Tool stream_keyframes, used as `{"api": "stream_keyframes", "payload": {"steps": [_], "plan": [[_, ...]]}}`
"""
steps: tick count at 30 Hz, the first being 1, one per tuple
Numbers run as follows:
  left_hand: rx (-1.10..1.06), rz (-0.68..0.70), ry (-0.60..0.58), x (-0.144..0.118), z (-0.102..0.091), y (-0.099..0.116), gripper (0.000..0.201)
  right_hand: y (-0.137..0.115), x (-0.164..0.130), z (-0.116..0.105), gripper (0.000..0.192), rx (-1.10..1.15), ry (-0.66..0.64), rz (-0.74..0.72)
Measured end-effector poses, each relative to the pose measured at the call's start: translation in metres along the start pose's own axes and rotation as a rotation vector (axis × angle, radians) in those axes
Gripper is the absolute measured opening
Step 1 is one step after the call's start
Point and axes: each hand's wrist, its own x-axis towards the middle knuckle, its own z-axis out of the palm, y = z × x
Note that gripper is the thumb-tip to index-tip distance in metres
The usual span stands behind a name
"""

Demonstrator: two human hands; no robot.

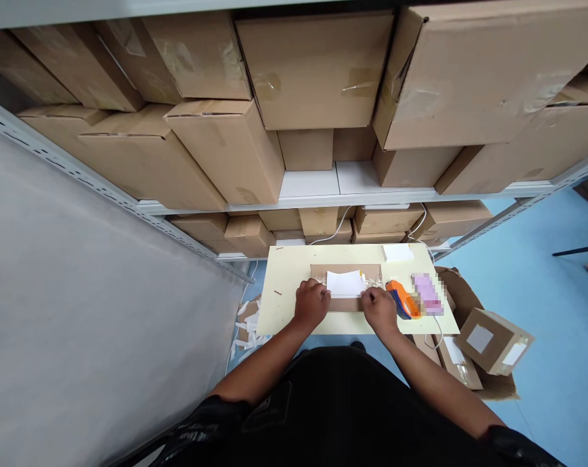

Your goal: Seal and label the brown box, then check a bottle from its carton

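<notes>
A brown cardboard box [345, 305] with clear tape across its top lies on the pale yellow table [286, 318]. Over the middle of the box is a white paper sheet [345, 283], its upper edge slightly wavy and a small yellow mark at its upper right. My left hand [312, 303] is closed at the sheet's lower left corner, fingers curled. At the lower right corner my right hand [378, 308] is closed in a pinch. The fingertips are partly hidden from above. Just right of my right hand lies an orange and blue tape dispenser [403, 300].
A pink blurred object [426, 293] with a white cable lies at the table's right. Behind it is a white paper stack [397, 251]. Shelves of cardboard boxes [317, 71] rise beyond the table. An open carton [456, 285] holding boxes stands right; paper scraps [247, 327] lie left.
</notes>
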Motion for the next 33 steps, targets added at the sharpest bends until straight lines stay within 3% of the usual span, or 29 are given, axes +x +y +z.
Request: {"api": "stream_keyframes", "payload": {"steps": [7,15,19,26,29,33], "plan": [[0.046,-0.010,-0.036,-0.003,0.013,0.004,0.016,0.016,-0.001,0.004,0.027,-0.193,0.004,-0.019],[0.187,0.047,-0.036,-0.001,0.016,0.004,0.018,0.011,0.001,0.005,0.025,-0.420,-0.028,-0.057],[0.132,0.024,0.003,-0.001,0.019,-0.002,0.007,0.016,0.004,0.005,0.020,-0.473,-0.019,-0.092],[-0.154,-0.198,0.137,-0.004,0.026,-0.034,0.057,0.043,0.005,-0.004,0.026,-0.301,0.099,-0.021],[-0.221,-0.271,0.109,0.005,0.026,-0.035,0.066,0.042,0.017,-0.004,0.045,-0.284,0.146,-0.007],[-0.230,-0.298,0.068,0.024,0.026,-0.024,0.077,0.028,0.042,0.005,0.074,-0.307,0.069,0.079]]}}
